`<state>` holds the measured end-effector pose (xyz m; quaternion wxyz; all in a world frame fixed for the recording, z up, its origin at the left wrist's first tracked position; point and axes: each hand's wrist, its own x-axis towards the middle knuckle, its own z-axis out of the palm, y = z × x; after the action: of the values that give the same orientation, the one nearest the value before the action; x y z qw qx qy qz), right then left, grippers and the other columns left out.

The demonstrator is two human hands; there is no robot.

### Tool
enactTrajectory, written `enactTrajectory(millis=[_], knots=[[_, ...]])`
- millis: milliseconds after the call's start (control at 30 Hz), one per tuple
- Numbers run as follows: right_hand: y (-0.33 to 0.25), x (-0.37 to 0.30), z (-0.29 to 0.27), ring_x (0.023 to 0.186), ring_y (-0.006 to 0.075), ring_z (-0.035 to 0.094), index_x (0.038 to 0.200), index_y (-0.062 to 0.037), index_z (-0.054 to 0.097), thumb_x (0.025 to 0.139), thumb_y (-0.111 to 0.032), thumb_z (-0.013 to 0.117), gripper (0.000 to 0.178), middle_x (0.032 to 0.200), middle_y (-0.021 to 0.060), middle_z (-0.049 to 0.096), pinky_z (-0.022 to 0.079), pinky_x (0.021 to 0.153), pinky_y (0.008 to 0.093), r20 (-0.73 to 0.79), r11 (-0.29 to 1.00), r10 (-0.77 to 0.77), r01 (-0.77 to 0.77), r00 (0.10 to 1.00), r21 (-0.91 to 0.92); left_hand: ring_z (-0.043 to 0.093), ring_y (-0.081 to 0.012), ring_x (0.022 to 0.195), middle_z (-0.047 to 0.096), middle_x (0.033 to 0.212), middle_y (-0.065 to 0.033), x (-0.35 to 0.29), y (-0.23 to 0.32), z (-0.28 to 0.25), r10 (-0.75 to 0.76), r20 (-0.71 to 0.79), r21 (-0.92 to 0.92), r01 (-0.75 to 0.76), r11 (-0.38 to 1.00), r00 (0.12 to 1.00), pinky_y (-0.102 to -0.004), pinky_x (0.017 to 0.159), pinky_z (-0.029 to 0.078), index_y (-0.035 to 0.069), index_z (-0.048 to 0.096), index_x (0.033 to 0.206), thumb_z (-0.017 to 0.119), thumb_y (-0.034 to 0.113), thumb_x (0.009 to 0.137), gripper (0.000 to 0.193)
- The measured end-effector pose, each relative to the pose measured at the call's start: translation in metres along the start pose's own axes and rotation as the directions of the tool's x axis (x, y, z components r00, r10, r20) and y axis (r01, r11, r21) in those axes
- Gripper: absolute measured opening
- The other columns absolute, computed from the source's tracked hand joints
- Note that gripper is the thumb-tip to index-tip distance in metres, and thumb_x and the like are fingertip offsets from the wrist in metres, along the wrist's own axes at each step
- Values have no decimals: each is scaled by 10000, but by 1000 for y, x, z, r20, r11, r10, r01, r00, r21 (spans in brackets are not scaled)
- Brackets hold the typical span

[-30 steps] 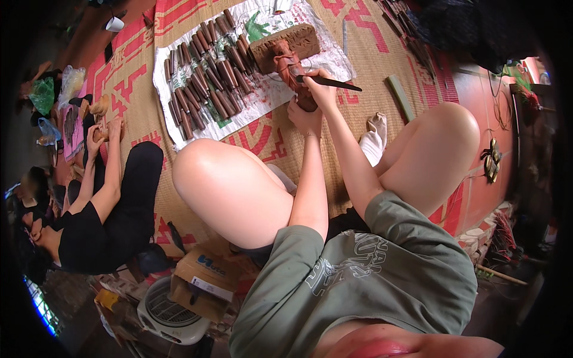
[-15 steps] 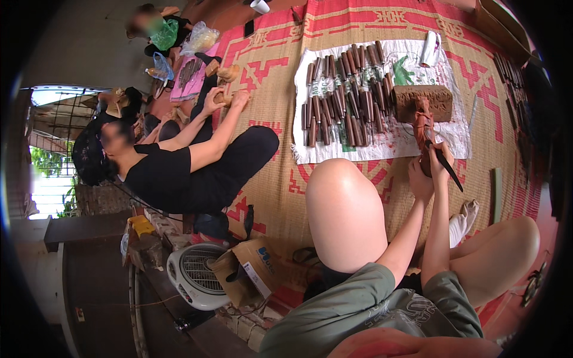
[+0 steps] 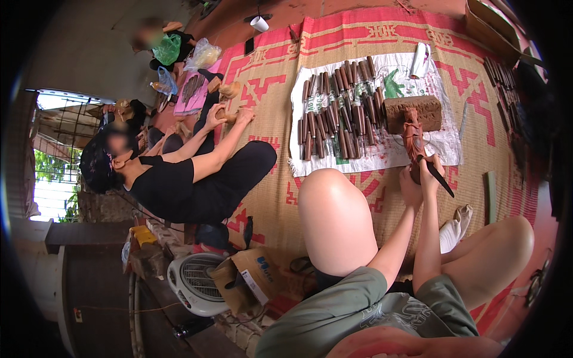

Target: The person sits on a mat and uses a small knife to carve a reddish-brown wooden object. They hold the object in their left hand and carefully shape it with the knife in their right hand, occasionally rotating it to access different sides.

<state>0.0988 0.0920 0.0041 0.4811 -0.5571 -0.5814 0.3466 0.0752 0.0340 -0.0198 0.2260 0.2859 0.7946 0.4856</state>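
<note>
A reddish-brown carved wooden figurine (image 3: 413, 132) leans with its far end against a brown wooden block (image 3: 431, 107). My left hand (image 3: 410, 190) is closed around the figurine's near end. Just right of it, my right hand (image 3: 431, 170) grips a slim dark carving tool (image 3: 440, 178), whose black length sticks out toward the lower right. The tool's working tip is hidden by my fingers and the figurine. Both hands are close together, beyond my bent knees.
Rows of dark-handled carving tools (image 3: 343, 116) lie on a white sheet (image 3: 301, 167) over a patterned mat (image 3: 274, 77). More tools (image 3: 501, 74) lie far right. Left, a co-worker in black (image 3: 185, 185) handles a wooden piece (image 3: 227, 114). A fan (image 3: 200, 280) and cardboard box (image 3: 253, 274) stand near.
The whole view has shifted slightly. My hands and the figurine sit a little lower and further left in the picture, with both grips kept.
</note>
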Motion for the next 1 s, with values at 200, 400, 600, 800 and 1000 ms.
enactTrajectory(millis=[200, 400, 600, 800, 1000], knots=[[-7, 3, -1, 551, 140, 535, 746, 7, 548, 753, -47, 610, 82, 634, 111, 592, 421, 539, 281, 15, 1000, 6, -6, 1000, 2, 459, -389, 1134, 441, 1220, -211, 1, -6, 1, 23, -15, -12, -23, 1000, 1000, -441, 941, 386, 23, 410, 1247, 728, 333, 703, 703], [-2, -5, -6, 538, 160, 552, 719, 0, 520, 759, -33, 581, 80, 615, 115, 581, 430, 527, 306, -129, 998, 54, -47, 990, 51, 450, -387, 1138, 448, 1210, -204, -2, -1, -2, 27, 20, 14, -27, 1000, 999, -448, 938, 386, 35, 417, 1232, 745, 349, 665, 726], [-6, -5, -5, 503, 164, 510, 688, -3, 501, 722, -59, 587, 109, 572, 111, 553, 411, 512, 305, -162, 992, 118, -122, 980, -15, 460, -387, 1119, 445, 1193, -213, 1, -10, 3, 36, 13, 3, -36, 999, 999, -444, 917, 397, 20, 421, 1219, 717, 306, 703, 659], [-6, 6, -1, 515, 121, 511, 705, -7, 537, 733, -88, 599, 106, 557, 107, 540, 399, 495, 293, -29, 990, 114, -112, 993, 81, 455, -378, 1127, 435, 1197, -203, -1, -6, 4, 10, 27, -27, -10, 1000, 1000, -436, 921, 400, 28, 418, 1222, 728, 311, 682, 685], [1, -6, -3, 511, 147, 503, 670, -3, 497, 711, -79, 589, 126, 564, 105, 541, 403, 509, 303, -171, 991, 125, -115, 977, 66, 463, -379, 1117, 435, 1197, -199, 1, -10, 4, 42, 32, 1, -42, 999, 999, -448, 909, 407, 36, 419, 1221, 724, 335, 680, 690]])
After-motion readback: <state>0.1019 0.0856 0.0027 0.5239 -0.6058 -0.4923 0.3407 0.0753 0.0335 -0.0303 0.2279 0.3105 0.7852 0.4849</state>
